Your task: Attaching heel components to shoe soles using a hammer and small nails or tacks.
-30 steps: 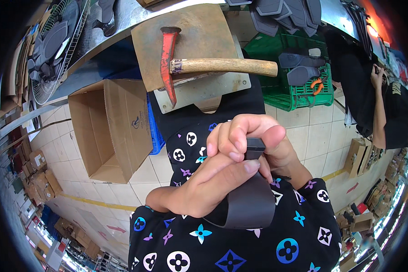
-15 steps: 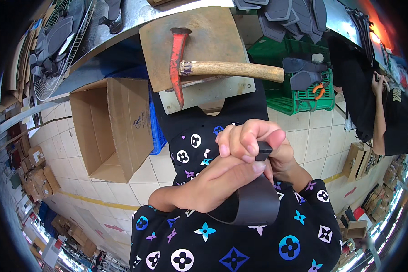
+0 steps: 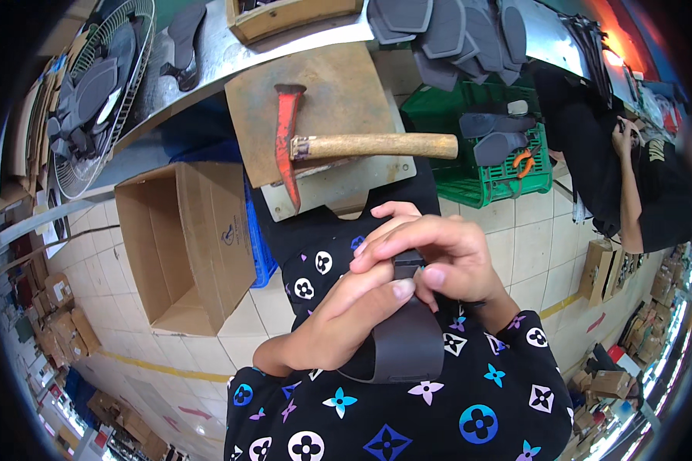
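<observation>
Strap [image 3: 407,346]: dark, matt, smooth leather-like sheet
Hammer [image 3: 338,146]: red painted metal head, bare wooden handle
Box [image 3: 181,246]: brown matt cardboard
Crate [image 3: 484,165]: green plastic
Floor [image 3: 530,238]: glossy tiles

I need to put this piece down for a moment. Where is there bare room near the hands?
Bare patches: the brown board right of the red-headed wooden-handled hammer, above its handle, and the open cardboard box on the tiled floor. Crowded: the green plastic crate and the metal bench top, covered with grey sole pieces. Both hands' fingers hold the dark curved strap piece.
</observation>
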`<move>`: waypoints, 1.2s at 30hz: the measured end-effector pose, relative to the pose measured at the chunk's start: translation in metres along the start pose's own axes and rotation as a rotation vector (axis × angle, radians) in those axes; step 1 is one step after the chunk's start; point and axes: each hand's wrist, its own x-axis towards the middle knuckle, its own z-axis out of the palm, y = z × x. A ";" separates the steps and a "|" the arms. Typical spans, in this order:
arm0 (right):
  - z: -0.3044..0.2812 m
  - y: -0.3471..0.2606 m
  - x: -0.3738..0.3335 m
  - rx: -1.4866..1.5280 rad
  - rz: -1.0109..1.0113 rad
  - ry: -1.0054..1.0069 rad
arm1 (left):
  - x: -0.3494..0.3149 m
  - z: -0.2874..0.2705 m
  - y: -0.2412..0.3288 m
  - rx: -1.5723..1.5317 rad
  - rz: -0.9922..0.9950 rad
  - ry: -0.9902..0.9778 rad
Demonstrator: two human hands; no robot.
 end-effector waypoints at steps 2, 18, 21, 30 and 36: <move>0.005 -0.002 0.002 -0.129 -0.026 0.037 | -0.001 -0.002 0.001 -0.054 0.028 -0.028; 0.010 -0.013 -0.001 0.220 0.311 0.158 | 0.010 -0.009 -0.018 0.146 0.110 0.124; 0.010 -0.010 -0.005 0.294 0.307 0.157 | 0.011 -0.010 -0.024 0.148 0.123 0.108; 0.007 -0.008 -0.010 0.249 0.262 0.076 | 0.012 -0.008 -0.025 0.154 0.144 0.092; 0.015 -0.012 0.003 0.023 0.176 0.142 | 0.006 -0.008 -0.016 0.168 0.092 0.120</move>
